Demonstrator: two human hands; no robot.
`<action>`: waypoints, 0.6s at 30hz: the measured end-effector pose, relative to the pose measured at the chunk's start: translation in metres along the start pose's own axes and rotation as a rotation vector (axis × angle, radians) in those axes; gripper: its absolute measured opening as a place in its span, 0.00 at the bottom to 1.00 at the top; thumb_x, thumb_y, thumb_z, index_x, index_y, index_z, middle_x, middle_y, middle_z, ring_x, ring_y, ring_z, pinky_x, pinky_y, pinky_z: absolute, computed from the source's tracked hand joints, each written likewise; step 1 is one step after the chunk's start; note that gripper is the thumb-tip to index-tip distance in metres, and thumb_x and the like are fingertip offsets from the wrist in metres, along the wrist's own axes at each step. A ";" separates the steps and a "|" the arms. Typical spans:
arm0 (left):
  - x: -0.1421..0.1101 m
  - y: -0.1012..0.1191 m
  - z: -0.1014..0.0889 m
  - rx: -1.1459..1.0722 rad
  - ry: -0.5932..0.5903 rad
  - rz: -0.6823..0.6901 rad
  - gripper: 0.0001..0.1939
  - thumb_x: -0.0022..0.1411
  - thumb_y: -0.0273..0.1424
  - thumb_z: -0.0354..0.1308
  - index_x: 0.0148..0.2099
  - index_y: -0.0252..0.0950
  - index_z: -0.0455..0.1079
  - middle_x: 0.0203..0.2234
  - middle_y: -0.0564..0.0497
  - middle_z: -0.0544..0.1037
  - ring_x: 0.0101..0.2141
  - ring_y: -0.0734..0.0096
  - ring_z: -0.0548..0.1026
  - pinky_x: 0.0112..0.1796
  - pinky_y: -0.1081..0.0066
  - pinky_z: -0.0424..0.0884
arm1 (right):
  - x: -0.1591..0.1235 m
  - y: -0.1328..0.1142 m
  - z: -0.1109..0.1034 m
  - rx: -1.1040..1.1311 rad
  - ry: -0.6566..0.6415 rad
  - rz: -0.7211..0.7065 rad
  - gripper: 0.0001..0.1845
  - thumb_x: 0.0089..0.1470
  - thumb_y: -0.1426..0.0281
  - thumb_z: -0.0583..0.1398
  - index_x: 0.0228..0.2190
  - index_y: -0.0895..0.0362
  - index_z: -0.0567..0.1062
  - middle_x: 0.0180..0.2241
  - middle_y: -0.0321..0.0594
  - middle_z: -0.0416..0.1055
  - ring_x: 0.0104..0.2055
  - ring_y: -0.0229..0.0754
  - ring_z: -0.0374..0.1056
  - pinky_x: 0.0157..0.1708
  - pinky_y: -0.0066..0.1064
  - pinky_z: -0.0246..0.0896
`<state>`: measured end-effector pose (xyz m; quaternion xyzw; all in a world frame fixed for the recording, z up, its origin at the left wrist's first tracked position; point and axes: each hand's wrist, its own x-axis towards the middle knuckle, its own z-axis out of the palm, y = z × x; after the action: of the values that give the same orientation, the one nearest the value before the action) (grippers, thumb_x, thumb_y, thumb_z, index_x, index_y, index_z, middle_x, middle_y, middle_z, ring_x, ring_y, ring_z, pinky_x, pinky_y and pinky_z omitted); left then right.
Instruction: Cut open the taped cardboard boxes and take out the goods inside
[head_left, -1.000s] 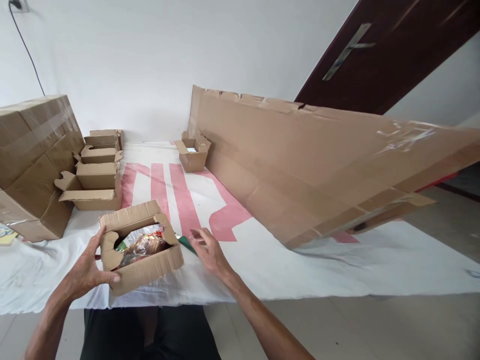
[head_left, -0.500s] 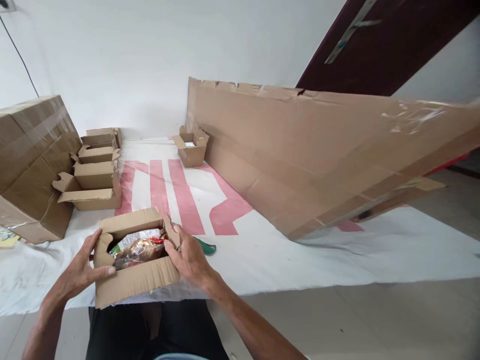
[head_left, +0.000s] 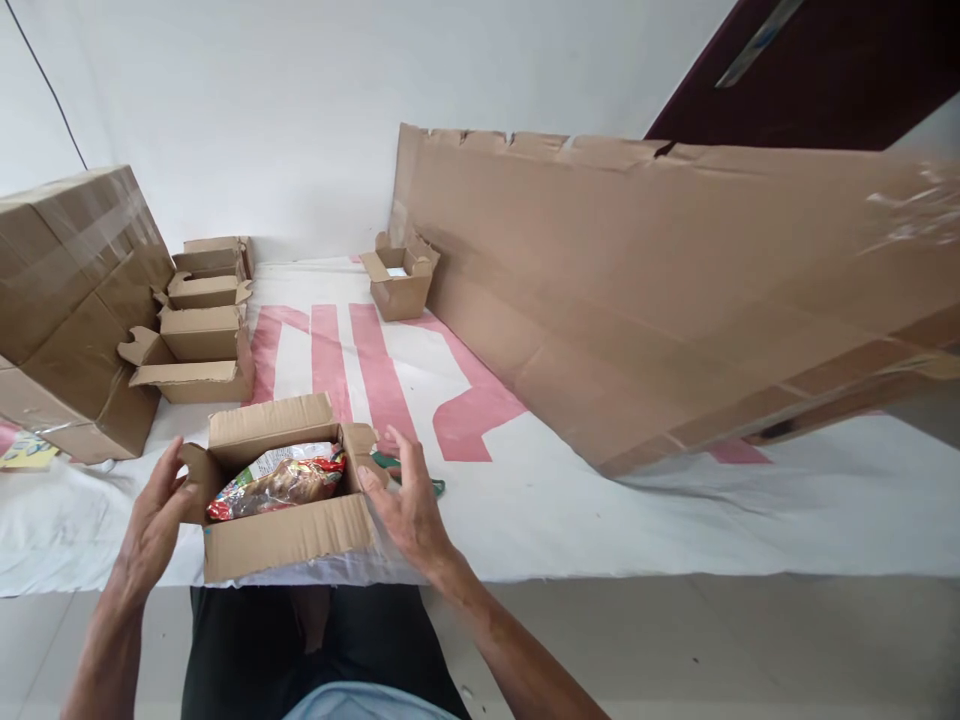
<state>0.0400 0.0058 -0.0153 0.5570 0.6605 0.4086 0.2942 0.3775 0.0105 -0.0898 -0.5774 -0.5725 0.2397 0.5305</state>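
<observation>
Here — left hand (head_left: 150,525), right hand (head_left: 412,510), open box (head_left: 289,540) between, packet (head_left: 289,478) inside

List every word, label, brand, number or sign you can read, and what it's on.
None legible.
Plastic packet in the nearest open carton: small print on a white area, too small to read.
White cloth: large pink shapes, perhaps parts of characters; I can't make out any.
Yellow item at the left edge: printed, too small to read.

An open cardboard box (head_left: 289,541), flaps spread, holds a shiny printed packet (head_left: 281,482) lengthwise.
</observation>
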 end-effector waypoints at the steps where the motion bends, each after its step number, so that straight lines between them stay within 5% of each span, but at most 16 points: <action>1: -0.002 -0.003 -0.002 -0.013 0.048 -0.014 0.39 0.68 0.47 0.58 0.78 0.48 0.59 0.67 0.44 0.73 0.64 0.41 0.74 0.59 0.49 0.77 | 0.000 -0.002 -0.001 -0.051 0.015 -0.089 0.31 0.66 0.61 0.61 0.66 0.56 0.66 0.61 0.58 0.71 0.61 0.58 0.71 0.59 0.55 0.71; 5: -0.011 -0.007 -0.001 0.222 0.167 0.184 0.29 0.71 0.45 0.55 0.70 0.45 0.69 0.73 0.42 0.66 0.69 0.41 0.68 0.67 0.41 0.67 | 0.008 -0.019 -0.010 -0.304 -0.021 -0.362 0.19 0.68 0.70 0.57 0.58 0.56 0.75 0.60 0.56 0.73 0.66 0.60 0.66 0.65 0.58 0.65; 9: -0.019 0.001 0.007 0.452 0.064 0.367 0.24 0.74 0.48 0.52 0.64 0.46 0.76 0.67 0.44 0.74 0.74 0.41 0.59 0.73 0.37 0.54 | 0.022 -0.049 -0.018 -0.530 -0.235 -0.533 0.17 0.69 0.77 0.54 0.51 0.55 0.80 0.52 0.51 0.79 0.62 0.58 0.69 0.70 0.58 0.58; 13: -0.022 -0.002 0.012 0.447 -0.071 0.371 0.35 0.69 0.54 0.61 0.72 0.45 0.68 0.73 0.39 0.64 0.71 0.38 0.65 0.68 0.39 0.65 | 0.036 -0.073 -0.012 -0.598 -0.530 -0.612 0.09 0.68 0.75 0.59 0.44 0.56 0.79 0.46 0.50 0.78 0.52 0.55 0.72 0.60 0.51 0.67; 18: -0.024 -0.018 0.016 0.330 -0.103 0.445 0.47 0.64 0.54 0.68 0.78 0.45 0.58 0.75 0.37 0.58 0.73 0.37 0.61 0.68 0.42 0.68 | 0.051 -0.083 0.003 -0.631 -0.686 -0.557 0.05 0.65 0.71 0.66 0.41 0.55 0.75 0.46 0.46 0.75 0.52 0.53 0.69 0.52 0.44 0.67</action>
<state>0.0499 -0.0150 -0.0402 0.7486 0.5639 0.3212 0.1357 0.3530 0.0402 -0.0004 -0.4239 -0.8882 0.0812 0.1575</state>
